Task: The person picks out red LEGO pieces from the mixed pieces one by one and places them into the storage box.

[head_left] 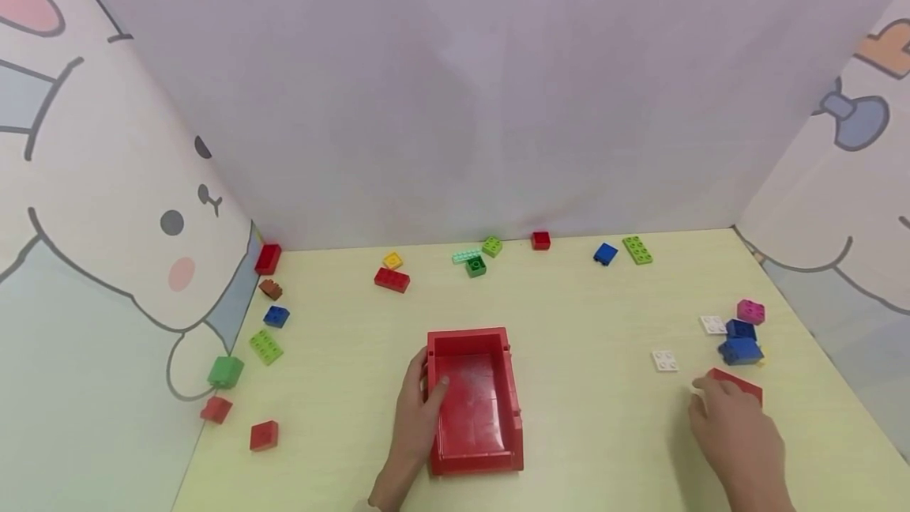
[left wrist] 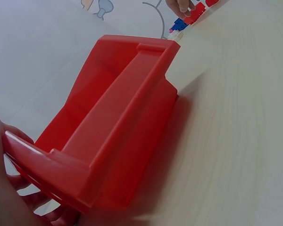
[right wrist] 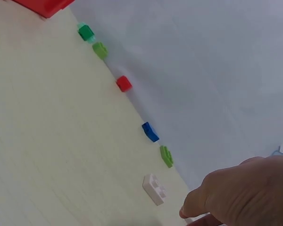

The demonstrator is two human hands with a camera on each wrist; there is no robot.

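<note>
A red open-topped plastic bin (head_left: 475,401) stands on the pale table. My left hand (head_left: 418,409) grips its left wall, thumb inside over the rim and fingers outside; the left wrist view shows the bin (left wrist: 127,127) close up. Off to the right, my right hand (head_left: 739,433) holds a red toy brick (head_left: 742,385), which it partly covers. In the left wrist view that red brick (left wrist: 194,13) sits at the right hand's fingertips. Near the right hand lie a white brick (head_left: 665,361), another white brick (head_left: 713,325) and a blue brick (head_left: 740,351).
A pink brick (head_left: 750,311) and a darker blue brick (head_left: 741,329) lie by the right wall. Along the back are a lime brick (head_left: 637,250), a blue brick (head_left: 606,254) and a long red brick (head_left: 392,280). Several more line the left side, including a green brick (head_left: 225,371).
</note>
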